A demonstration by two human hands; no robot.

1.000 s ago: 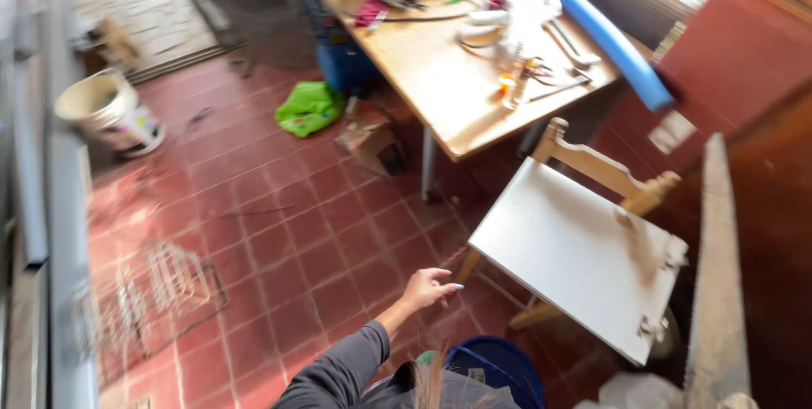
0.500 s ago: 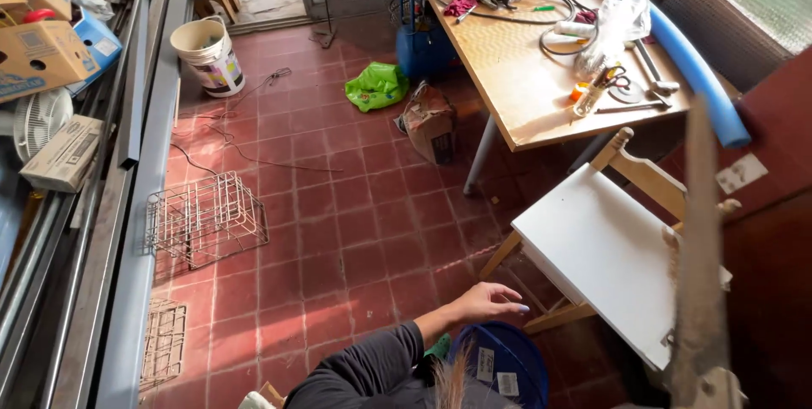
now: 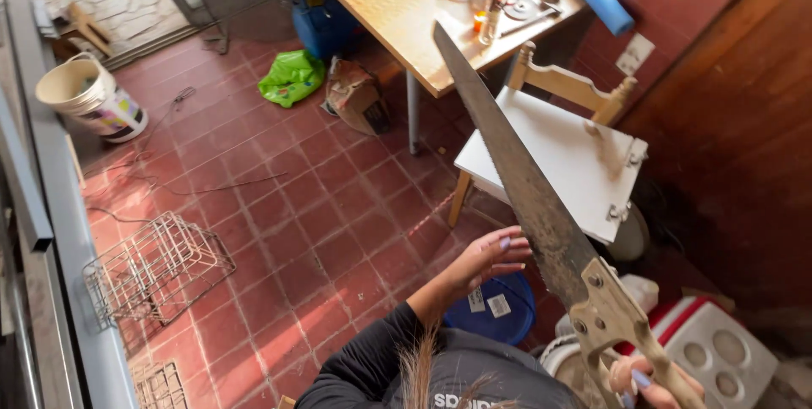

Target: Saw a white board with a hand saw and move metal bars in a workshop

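a rusty handsaw (image 3: 524, 181) is gripped at its handle by the right hand (image 3: 655, 384), fingers clamped, while the left hand's (image 3: 491, 255) spread fingers touch its blade.

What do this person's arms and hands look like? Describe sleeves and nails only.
The left arm wears a long dark charcoal sleeve ending at the wrist. The left hand is bare, with pale lilac polish on the nails. The right hand is bare too, with similar lilac nails; its sleeve is out of view.
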